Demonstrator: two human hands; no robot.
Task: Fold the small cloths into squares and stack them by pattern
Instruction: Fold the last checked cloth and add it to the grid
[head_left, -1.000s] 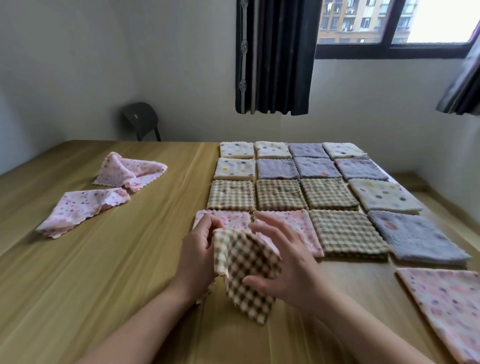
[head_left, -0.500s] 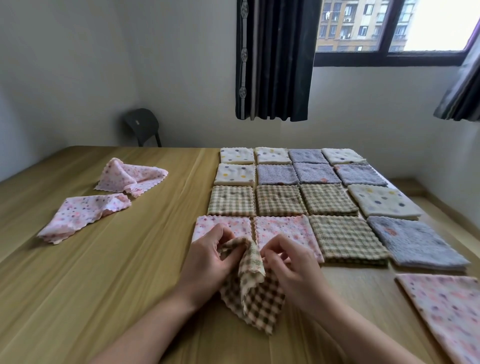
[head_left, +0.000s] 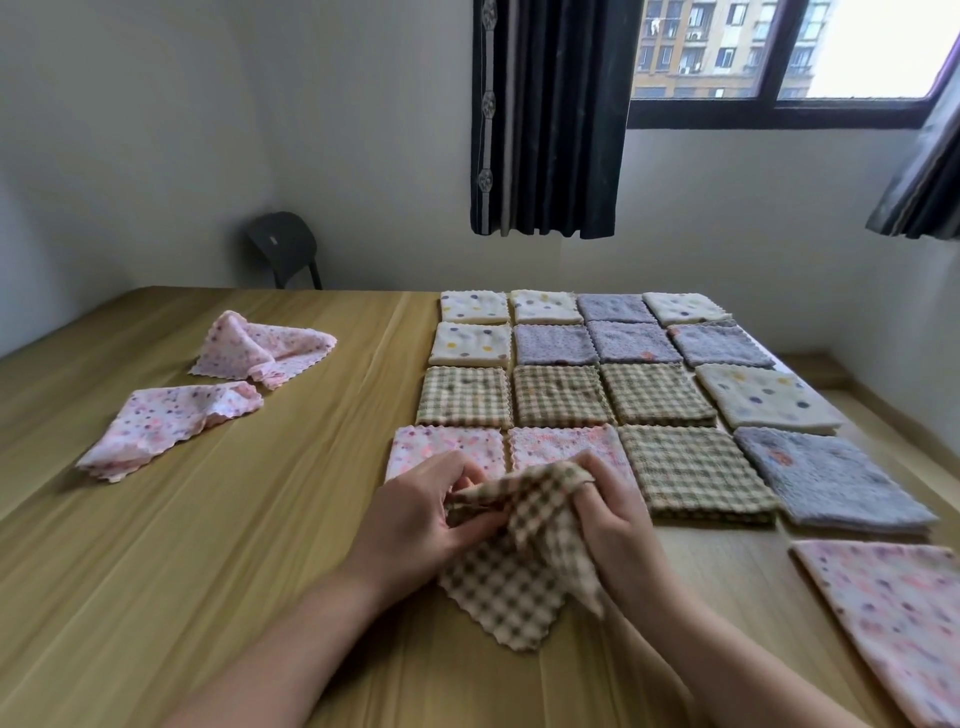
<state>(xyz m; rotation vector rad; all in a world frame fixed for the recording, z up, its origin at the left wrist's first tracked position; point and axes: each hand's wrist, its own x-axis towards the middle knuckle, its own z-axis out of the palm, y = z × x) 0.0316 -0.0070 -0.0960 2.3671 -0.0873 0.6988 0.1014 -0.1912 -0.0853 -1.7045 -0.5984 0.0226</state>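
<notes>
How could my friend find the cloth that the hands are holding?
Start at the big wooden table with its rows of folded cloths. At the near end of those rows the left hand and the right hand pinch one checked cloth. Unlike the flat checked squares behind it, it is loose and rumpled.

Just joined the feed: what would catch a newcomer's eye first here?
A grid of folded cloths covers the right half of the table. Just before it, the left hand and right hand both grip a checked cloth. A far pink cloth and a near pink cloth lie crumpled at the left.
</notes>
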